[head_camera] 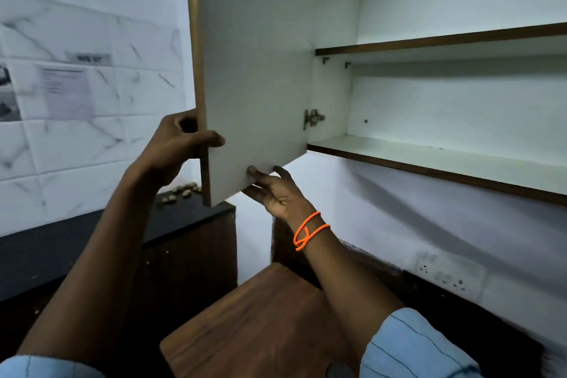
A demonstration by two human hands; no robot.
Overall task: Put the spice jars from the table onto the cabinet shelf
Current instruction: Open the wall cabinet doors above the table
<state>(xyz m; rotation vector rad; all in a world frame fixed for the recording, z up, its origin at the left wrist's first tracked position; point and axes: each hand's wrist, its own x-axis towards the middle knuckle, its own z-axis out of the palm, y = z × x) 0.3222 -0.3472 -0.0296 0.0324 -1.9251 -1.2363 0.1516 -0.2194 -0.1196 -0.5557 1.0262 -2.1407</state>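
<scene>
My head-worn camera, the only view, looks forward and up from close range at the open cabinet door (257, 70) and shelves (445, 159). The wooden table (260, 325) sits low in frame.

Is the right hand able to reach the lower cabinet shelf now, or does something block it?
Probably yes. The cabinet door is swung open to the left, and nothing stands between the right hand, touching the door's bottom edge, and the lower shelf.
</scene>
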